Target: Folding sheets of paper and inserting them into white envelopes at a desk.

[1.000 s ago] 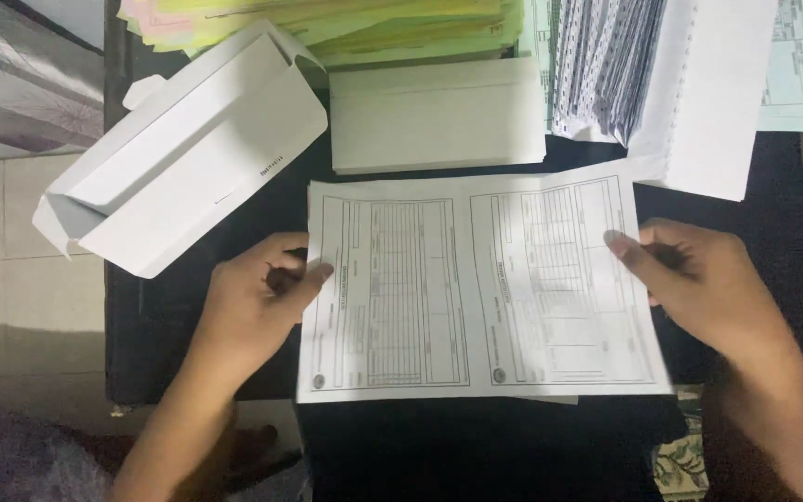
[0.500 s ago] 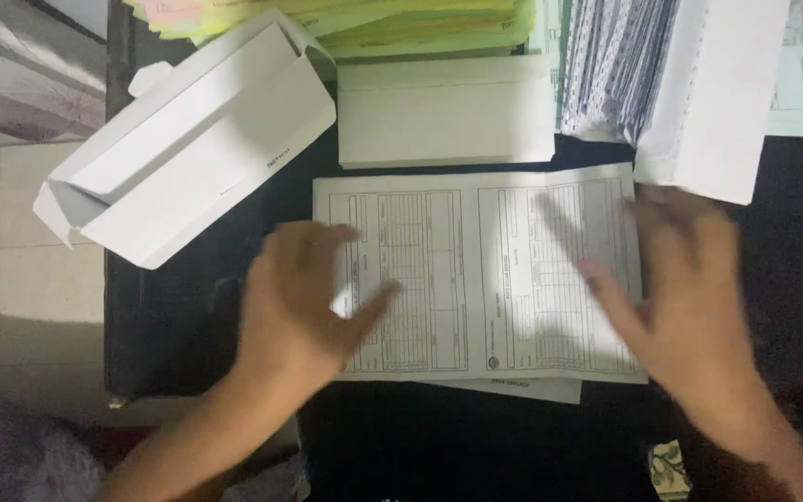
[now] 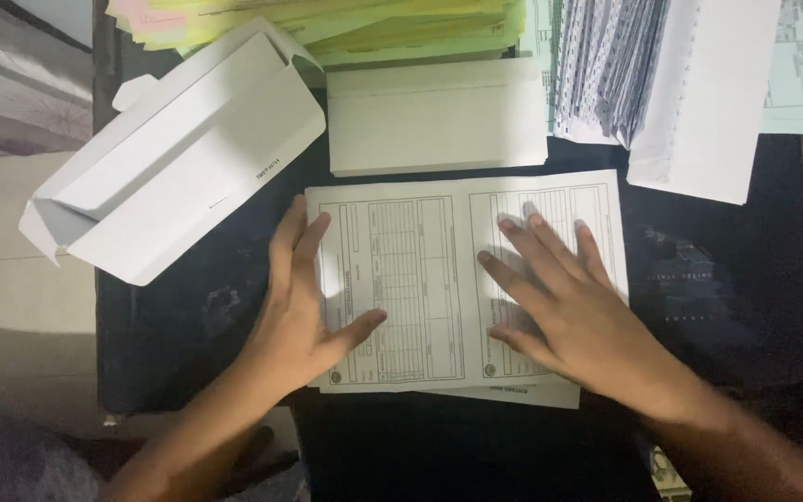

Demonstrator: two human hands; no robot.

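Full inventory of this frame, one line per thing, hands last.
printed form sheet: one on top, white, centre of the table; the edge of another shows beneath
dark table top: one, black, under everything
open white cardboard box: one, upper left
white envelope stack: one, above the sheet
yellow and green paper pile: one, top edge
fanned grey-printed sheets: one bundle, upper right
white perforated paper: one, upper right
left hand: flat on the sheet's left edge
right hand: flat, fingers spread on the sheet's right half
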